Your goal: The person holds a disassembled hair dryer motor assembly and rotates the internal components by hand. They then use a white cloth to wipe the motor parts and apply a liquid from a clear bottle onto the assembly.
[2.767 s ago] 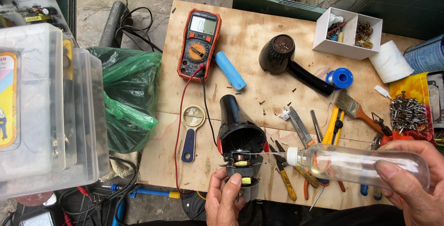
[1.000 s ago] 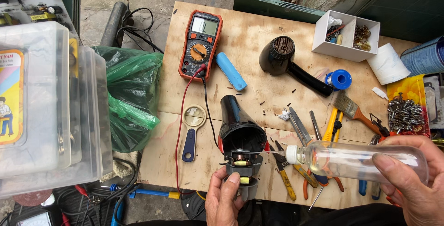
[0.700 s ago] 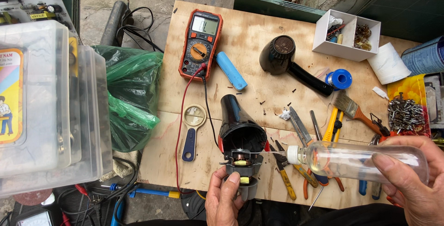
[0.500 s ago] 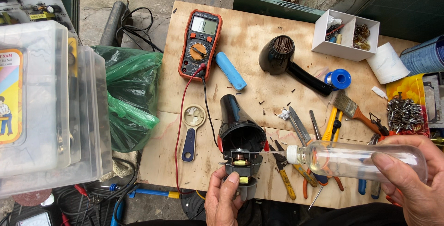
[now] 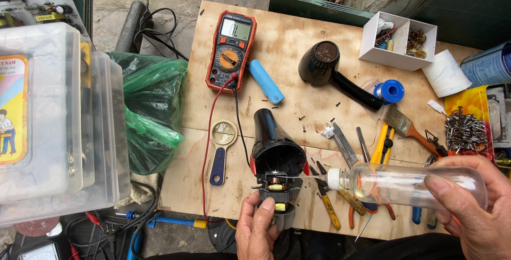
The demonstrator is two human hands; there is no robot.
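**Opened hair dryer held at the desk edge, bottle tip at its motor**

Left hand (image 5: 259, 229) at the near edge of the plywood desk (image 5: 287, 58). Fingers closed around the handle stub of an opened black hair dryer body (image 5: 274, 156); thumb lies up along the exposed innards. Small motor and copper windings (image 5: 275, 184) visible in the open rear. Nozzle end points away from the person and rests on the desk.

Right hand (image 5: 474, 212) wrapped around the base of a clear plastic bottle (image 5: 410, 183), held roughly level, a little clear liquid pooled inside. White cap and thin needle tip point left; the tip reaches the exposed motor, contact too fine to confirm.

Around the work: orange-cased multimeter (image 5: 231, 51) at the far left of the desk, its red and black leads trailing toward the near edge. Blue cylinder (image 5: 266, 81) just beside the meter. Magnifying glass with a blue handle (image 5: 221, 145) left of the dryer. A second black hair dryer (image 5: 335, 73) lies farther back. Paintbrush (image 5: 407, 127), pliers, screwdrivers and a yellow-handled cutter are scattered under and beyond the bottle. White divided box (image 5: 398, 40) at the far right corner, pile of screws (image 5: 464, 131) at the right edge. Green plastic bag (image 5: 151, 111) and clear storage tubs (image 5: 58, 127) left of the desk.
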